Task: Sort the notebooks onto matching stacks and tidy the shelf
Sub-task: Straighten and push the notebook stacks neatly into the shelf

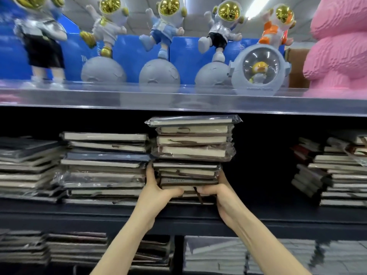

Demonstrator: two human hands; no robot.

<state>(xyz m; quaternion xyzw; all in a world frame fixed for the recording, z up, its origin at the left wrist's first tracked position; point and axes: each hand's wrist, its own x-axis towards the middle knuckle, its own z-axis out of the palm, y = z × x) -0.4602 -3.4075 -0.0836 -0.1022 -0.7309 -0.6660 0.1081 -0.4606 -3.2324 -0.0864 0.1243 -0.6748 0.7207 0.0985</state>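
Observation:
A tall stack of plastic-wrapped notebooks (191, 153) stands in the middle of the dark shelf (79, 217), its top nearly touching the shelf above. My left hand (156, 192) grips the lower left side of this stack, fingers up along its edge and thumb across the front. My right hand (216, 190) grips the lower right side, thumb on the front near a dangling brown ribbon. A lower stack of notebooks (105, 165) stands right against it on the left.
More notebook stacks lie at the far left (25, 167) and far right (337, 171), with a dark gap right of the held stack. Astronaut figurines (160, 44) and a pink block figure (339, 44) stand on the shelf above. Further stacks fill the shelf below (75, 249).

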